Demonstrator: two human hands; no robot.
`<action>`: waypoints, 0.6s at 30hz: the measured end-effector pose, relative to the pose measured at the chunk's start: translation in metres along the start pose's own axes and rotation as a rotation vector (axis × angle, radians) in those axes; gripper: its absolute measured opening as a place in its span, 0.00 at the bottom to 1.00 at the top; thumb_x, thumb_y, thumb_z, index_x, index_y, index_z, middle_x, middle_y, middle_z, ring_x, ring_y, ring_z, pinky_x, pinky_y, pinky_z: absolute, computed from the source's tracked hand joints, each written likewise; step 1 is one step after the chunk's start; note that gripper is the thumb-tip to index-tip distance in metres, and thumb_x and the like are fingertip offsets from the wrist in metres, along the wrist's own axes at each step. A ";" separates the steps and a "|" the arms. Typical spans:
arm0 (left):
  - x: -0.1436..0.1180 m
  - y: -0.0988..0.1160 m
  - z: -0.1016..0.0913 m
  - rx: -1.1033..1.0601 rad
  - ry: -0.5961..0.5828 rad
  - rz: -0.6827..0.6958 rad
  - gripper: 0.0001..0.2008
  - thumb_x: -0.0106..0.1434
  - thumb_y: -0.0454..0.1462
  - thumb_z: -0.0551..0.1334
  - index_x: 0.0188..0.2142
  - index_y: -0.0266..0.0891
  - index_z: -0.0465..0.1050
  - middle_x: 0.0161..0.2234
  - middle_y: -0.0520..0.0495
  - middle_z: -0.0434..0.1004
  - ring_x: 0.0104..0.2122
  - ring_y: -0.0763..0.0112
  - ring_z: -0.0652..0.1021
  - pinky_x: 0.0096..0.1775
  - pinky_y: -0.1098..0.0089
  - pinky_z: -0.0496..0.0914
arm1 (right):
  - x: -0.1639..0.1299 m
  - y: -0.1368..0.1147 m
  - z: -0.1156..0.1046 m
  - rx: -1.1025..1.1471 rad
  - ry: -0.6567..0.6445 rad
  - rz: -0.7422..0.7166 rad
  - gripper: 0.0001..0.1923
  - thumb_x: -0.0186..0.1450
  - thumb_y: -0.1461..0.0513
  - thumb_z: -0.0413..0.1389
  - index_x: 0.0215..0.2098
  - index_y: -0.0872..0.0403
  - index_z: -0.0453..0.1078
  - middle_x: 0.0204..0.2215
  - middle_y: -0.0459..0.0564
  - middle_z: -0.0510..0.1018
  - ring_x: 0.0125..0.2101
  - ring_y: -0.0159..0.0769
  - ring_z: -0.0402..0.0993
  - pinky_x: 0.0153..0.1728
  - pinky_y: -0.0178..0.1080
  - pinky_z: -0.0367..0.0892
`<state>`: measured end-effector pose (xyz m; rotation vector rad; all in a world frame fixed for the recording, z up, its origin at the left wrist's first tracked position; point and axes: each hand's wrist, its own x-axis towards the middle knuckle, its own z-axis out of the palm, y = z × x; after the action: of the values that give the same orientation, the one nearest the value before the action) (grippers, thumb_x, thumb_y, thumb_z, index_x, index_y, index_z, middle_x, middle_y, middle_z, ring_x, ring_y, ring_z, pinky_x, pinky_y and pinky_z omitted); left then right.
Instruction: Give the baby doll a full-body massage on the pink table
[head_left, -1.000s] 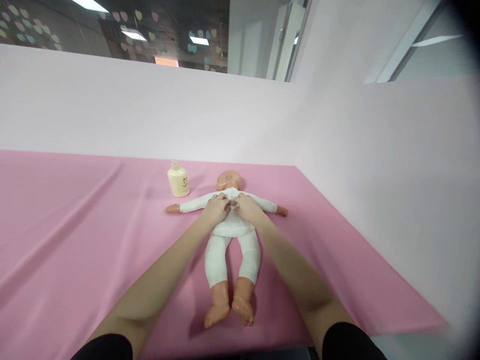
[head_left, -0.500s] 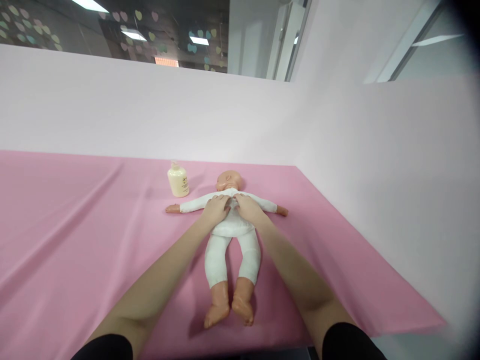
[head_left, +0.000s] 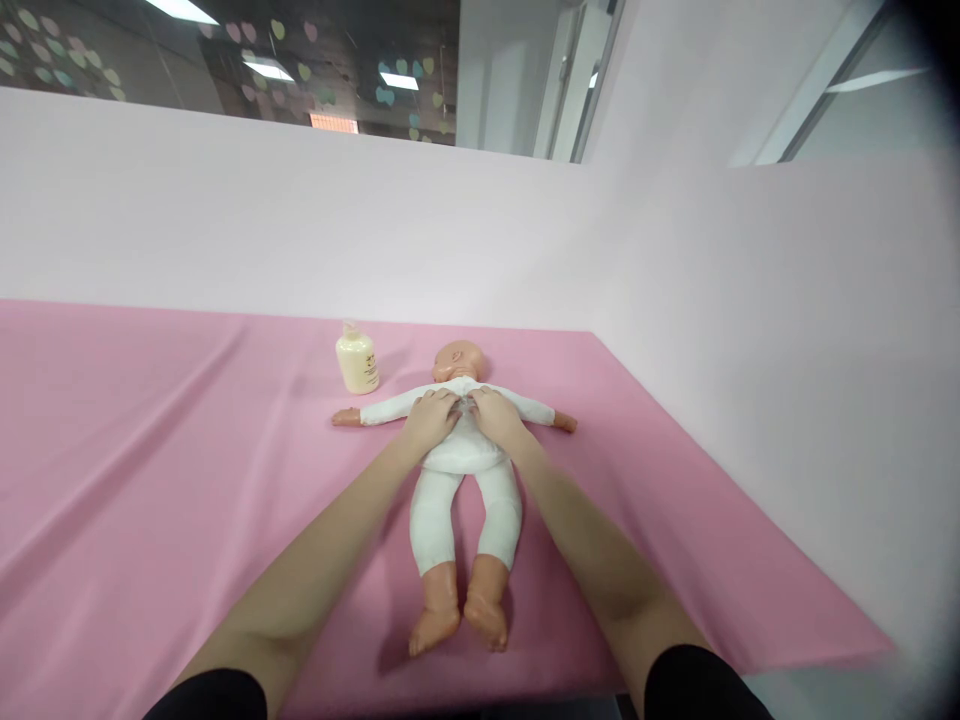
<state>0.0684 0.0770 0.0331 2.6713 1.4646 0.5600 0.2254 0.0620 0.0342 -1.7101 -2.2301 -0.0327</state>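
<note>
A baby doll (head_left: pixel 466 455) in white clothes lies stretched out on the pink cover, head away from me and turned to the left, arms spread to both sides. My left hand (head_left: pixel 431 415) rests on the left side of its upper torso, fingers laid over the cloth. On the right side of the torso lies my right hand (head_left: pixel 495 412), mirroring the left, its fingertips near the middle. A narrow gap of white cloth shows between the two hands. Both palms are partly hidden from view. Neither hand holds a separate thing.
A pale yellow pump bottle (head_left: pixel 358 362) stands to the left of the doll's head. The pink cover (head_left: pixel 187 480) has folds on the left. White walls (head_left: pixel 300 220) rise behind and to the right, with a window (head_left: pixel 337 70) above.
</note>
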 end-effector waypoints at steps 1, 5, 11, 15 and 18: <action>0.000 0.000 0.000 0.005 0.000 -0.004 0.14 0.63 0.38 0.55 0.48 0.40 0.69 0.48 0.44 0.70 0.47 0.60 0.69 0.48 0.62 0.64 | 0.000 0.000 0.001 0.000 0.003 -0.002 0.14 0.67 0.67 0.46 0.50 0.56 0.65 0.46 0.54 0.72 0.46 0.39 0.67 0.45 0.36 0.60; 0.000 -0.001 0.003 0.008 0.023 0.005 0.15 0.63 0.38 0.55 0.48 0.42 0.69 0.50 0.45 0.68 0.50 0.61 0.67 0.51 0.62 0.63 | 0.000 0.000 0.003 -0.015 0.044 0.002 0.13 0.67 0.66 0.47 0.47 0.55 0.67 0.45 0.54 0.70 0.47 0.40 0.64 0.47 0.38 0.59; 0.000 -0.004 0.006 -0.013 0.047 0.019 0.14 0.63 0.38 0.55 0.48 0.41 0.70 0.54 0.46 0.65 0.53 0.60 0.65 0.54 0.61 0.61 | 0.001 0.002 0.007 -0.003 0.096 -0.016 0.13 0.66 0.67 0.47 0.45 0.55 0.68 0.47 0.53 0.68 0.47 0.39 0.62 0.49 0.38 0.58; 0.001 -0.005 0.006 -0.031 0.036 0.025 0.15 0.62 0.38 0.55 0.48 0.40 0.69 0.53 0.46 0.67 0.52 0.61 0.66 0.53 0.61 0.62 | 0.002 0.004 0.009 0.018 0.101 -0.042 0.12 0.65 0.68 0.47 0.45 0.56 0.67 0.45 0.53 0.70 0.46 0.39 0.63 0.50 0.38 0.57; 0.000 -0.004 0.005 -0.051 0.037 0.019 0.14 0.63 0.38 0.54 0.48 0.40 0.68 0.52 0.46 0.69 0.51 0.62 0.67 0.53 0.62 0.62 | 0.002 0.005 0.010 0.042 0.107 -0.039 0.12 0.65 0.68 0.46 0.45 0.56 0.66 0.45 0.53 0.70 0.46 0.39 0.63 0.51 0.38 0.57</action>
<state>0.0663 0.0800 0.0279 2.6523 1.4149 0.6426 0.2275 0.0672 0.0242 -1.6041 -2.1710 -0.0848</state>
